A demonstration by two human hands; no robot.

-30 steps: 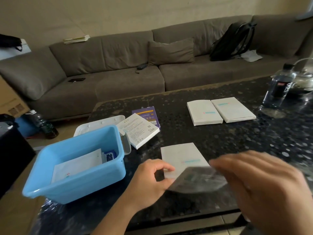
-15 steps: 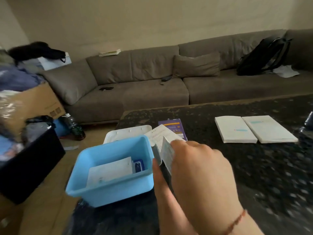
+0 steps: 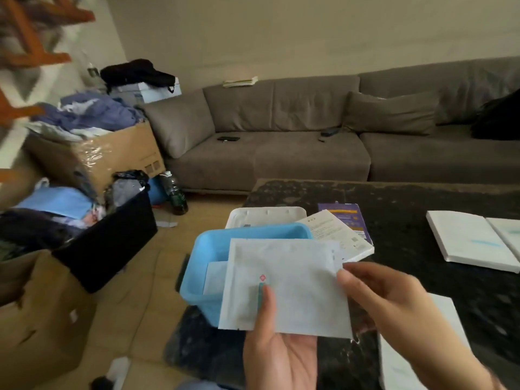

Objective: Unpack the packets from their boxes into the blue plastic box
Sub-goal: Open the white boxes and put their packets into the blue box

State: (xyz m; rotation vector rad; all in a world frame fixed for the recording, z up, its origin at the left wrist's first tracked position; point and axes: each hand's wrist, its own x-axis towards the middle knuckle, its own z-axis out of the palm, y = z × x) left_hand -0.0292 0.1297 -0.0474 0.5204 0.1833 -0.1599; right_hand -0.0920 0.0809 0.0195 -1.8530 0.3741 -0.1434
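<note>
between your two hands sits the packet (image 3: 284,285), a flat white sleeve held above the near corner of the blue box (image 3: 208,249). your left hand (image 3: 281,358) is under its lower edge, palm up, thumb laid on the front face beside the small red mark, so it grips the packet from below. your right hand (image 3: 399,305) is at the packet's right edge with the fingers curled; its thumb touches that edge, though whether it truly pinches the packet you cannot tell from here. behind the packet, further from your left hand, the blue box holds another white packet (image 3: 215,277) lying flat inside. beyond the box, away from you, lie a white lid (image 3: 264,216), a white carton (image 3: 337,235) and a purple carton (image 3: 349,218). off past your right hand two more white boxes (image 3: 472,240) rest side by side on the dark table (image 3: 408,198), and one more white box (image 3: 399,361) lies under your right wrist.
</note>
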